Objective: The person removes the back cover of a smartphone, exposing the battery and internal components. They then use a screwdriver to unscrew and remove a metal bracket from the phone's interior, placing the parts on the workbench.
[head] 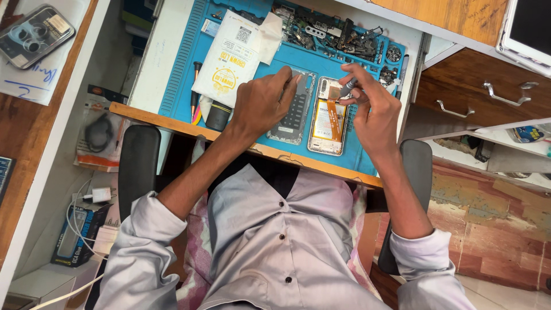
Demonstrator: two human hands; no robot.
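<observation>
A: What is being worked on?

B: An opened phone (329,119) is seen lying flat on the blue mat (178,69). Its back is off, and a yellow and orange battery is shown inside. It lies near the front edge of the desk, just right of the middle.

A: What is held over it?

B: A small dark tool (348,87) is pinched between the thumb and fingers of the right hand (373,112). The fingers are pressed together around it. Its tip is pointed down at the top part of the phone.

A: And the other hand?

B: The left hand (261,106) is laid flat on a grey phone frame (294,112). The fingers are spread a little and pressed down on it. Nothing is pinched there. The frame lies just beside the opened phone, on its left.

A: What else is seen on the mat?

B: A white packet (229,57) with yellow print is laid behind the left hand. A small black pot (218,116) and some thin tools (196,92) are found to the left of it. Many tiny metal parts (333,34) are piled at the back of the mat.

A: And off the mat?

B: Another phone (34,34) in a clear case is seen far to the left, on white paper. Wooden drawers with metal handles (505,95) are seen on the right. A grey shirt (275,241) is worn, with the sleeves rolled up.
</observation>
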